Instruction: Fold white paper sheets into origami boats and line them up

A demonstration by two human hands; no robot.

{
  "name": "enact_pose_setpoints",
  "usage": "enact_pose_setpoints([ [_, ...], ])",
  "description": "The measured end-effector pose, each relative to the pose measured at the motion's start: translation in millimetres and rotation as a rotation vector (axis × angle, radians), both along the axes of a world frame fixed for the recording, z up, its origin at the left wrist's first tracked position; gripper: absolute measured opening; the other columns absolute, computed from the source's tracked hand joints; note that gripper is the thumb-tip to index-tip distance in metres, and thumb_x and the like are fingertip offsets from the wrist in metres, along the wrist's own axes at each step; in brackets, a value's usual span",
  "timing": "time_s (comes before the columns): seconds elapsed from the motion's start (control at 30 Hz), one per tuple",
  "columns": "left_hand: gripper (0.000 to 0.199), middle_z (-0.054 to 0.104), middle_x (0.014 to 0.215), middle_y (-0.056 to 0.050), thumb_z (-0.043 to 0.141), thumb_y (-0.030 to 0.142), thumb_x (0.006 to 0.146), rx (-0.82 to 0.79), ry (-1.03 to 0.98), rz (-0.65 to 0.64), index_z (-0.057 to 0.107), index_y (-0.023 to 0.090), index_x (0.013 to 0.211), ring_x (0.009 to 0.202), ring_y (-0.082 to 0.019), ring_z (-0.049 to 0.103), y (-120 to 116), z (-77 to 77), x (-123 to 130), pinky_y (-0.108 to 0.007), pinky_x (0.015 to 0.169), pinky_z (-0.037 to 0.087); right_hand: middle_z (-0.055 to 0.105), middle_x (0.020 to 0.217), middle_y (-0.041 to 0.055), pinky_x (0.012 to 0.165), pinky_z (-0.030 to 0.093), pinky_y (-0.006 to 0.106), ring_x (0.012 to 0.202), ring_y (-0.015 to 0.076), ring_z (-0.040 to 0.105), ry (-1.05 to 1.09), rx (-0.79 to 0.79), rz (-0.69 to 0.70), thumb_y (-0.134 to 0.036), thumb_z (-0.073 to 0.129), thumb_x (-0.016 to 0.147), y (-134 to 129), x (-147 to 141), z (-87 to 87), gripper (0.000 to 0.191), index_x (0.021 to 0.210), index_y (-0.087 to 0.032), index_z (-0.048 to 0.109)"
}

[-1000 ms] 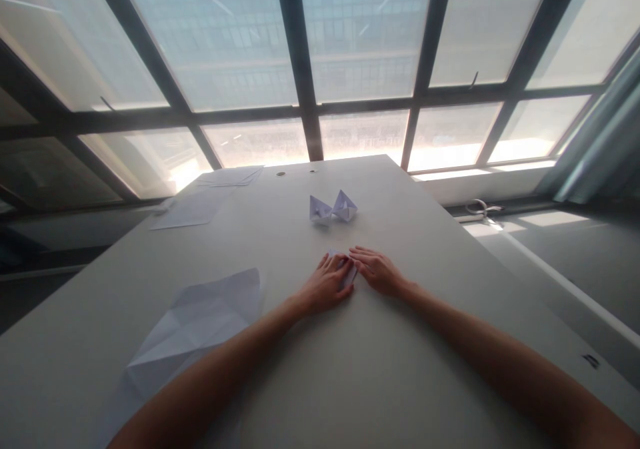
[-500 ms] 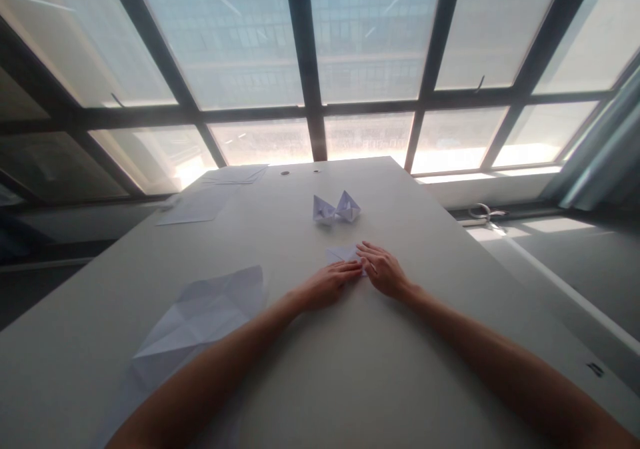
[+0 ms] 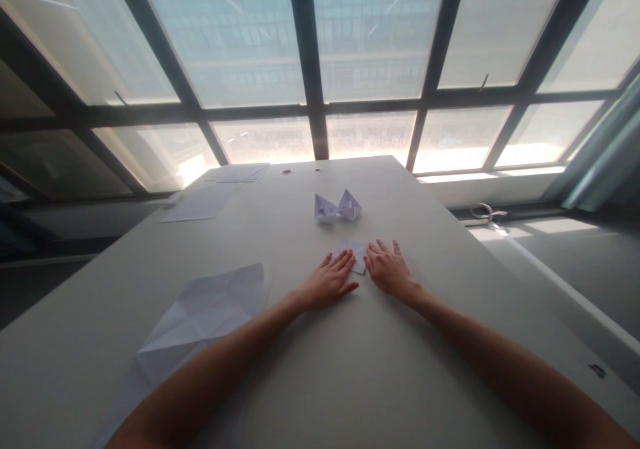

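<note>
A small folded piece of white paper (image 3: pixel 359 259) lies flat on the white table (image 3: pixel 400 375), between my two hands and partly covered by them. My left hand (image 3: pixel 330 280) rests palm down with its fingers spread, the fingertips on the paper's left part. On the paper's right edge lies my right hand (image 3: pixel 387 267), also flat with fingers apart. Just beyond the hands stands a folded paper shape (image 3: pixel 337 207) with pointed peaks on either side.
A large creased sheet (image 3: pixel 200 315) lies at the left, partly under my left forearm. Further back on the left are several flat sheets (image 3: pixel 193 207). Windows (image 3: pixel 370 35) rise behind the table's far edge. A pale curtain (image 3: pixel 600 155) hangs at the right.
My hands have moved apart. The left fingers have spread and the right hand has shifted slightly right, so more of the folded paper's middle shows between them.
</note>
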State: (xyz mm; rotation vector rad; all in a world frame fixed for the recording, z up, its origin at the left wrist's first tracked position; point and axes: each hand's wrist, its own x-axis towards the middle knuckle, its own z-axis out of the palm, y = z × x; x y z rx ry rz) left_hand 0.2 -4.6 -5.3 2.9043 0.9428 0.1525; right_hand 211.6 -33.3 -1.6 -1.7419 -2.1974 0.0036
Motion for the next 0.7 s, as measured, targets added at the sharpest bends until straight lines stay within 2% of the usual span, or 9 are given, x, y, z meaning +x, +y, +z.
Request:
enact_pose_setpoints([
  [0.17,0.067,0.027,0.155,-0.023,0.028,0.054,0.100,0.026,-0.020,0.284,0.029,0.008,0.150,0.146,-0.031,0.020,1.5,-7.7,2.1,-0.053,0.116,0.017,0.060,0.131,0.0189,0.114,0.011,0.055,0.134,0.0303,0.040,-0.018,0.033,-0.042,-0.032,0.036,0.100,-0.8,-1.7,1.2,0.040,0.121,-0.011,0.063],
  [0.27,0.061,0.031,0.153,-0.025,0.030,0.046,0.101,0.039,-0.053,0.386,0.034,0.006,0.147,0.145,-0.032,0.024,3.3,-8.7,2.2,-0.053,0.115,0.021,0.067,0.118,0.0167,0.111,0.022,0.048,0.123,0.0279,0.051,0.017,0.044,-0.066,-0.031,0.039,0.100,2.1,2.5,-0.5,0.035,0.110,-0.013,0.068],
  [0.33,0.058,0.032,0.153,-0.024,0.031,0.042,0.101,0.025,-0.069,0.371,0.036,0.005,0.146,0.145,-0.031,0.024,6.4,-8.0,0.5,-0.050,0.115,0.022,0.069,0.110,0.0140,0.104,0.033,0.040,0.111,0.0253,0.058,0.075,0.035,-0.102,-0.033,0.042,0.099,4.8,7.0,-1.9,0.032,0.106,-0.016,0.068],
  [0.4,0.054,0.032,0.154,-0.020,0.031,0.039,0.101,-0.006,-0.085,0.322,0.037,0.008,0.145,0.145,-0.028,0.024,10.4,-7.0,-2.0,-0.047,0.116,0.022,0.068,0.110,0.0121,0.095,0.039,0.035,0.106,0.0240,0.058,0.137,0.041,-0.127,-0.036,0.048,0.098,7.3,11.3,-3.2,0.029,0.110,-0.018,0.067],
  [0.57,0.045,0.039,0.152,-0.010,0.031,0.034,0.102,-0.053,-0.174,0.280,0.048,0.018,0.141,0.143,-0.024,0.031,17.1,-4.2,-5.4,-0.045,0.117,0.023,0.065,0.116,0.0096,0.095,0.039,0.034,0.110,0.0246,0.054,0.189,0.069,-0.092,-0.037,0.054,0.094,8.6,14.0,-4.3,0.030,0.116,-0.020,0.064],
  [0.7,0.040,0.050,0.144,-0.008,0.043,0.041,0.098,-0.030,-0.256,0.298,0.058,0.022,0.131,0.136,-0.025,0.041,16.6,-2.2,-4.1,-0.043,0.115,0.029,0.062,0.119,0.0117,0.098,0.037,0.036,0.113,0.0266,0.050,0.156,0.040,-0.065,-0.036,0.058,0.092,6.7,10.0,-3.6,0.036,0.123,-0.019,0.061],
])
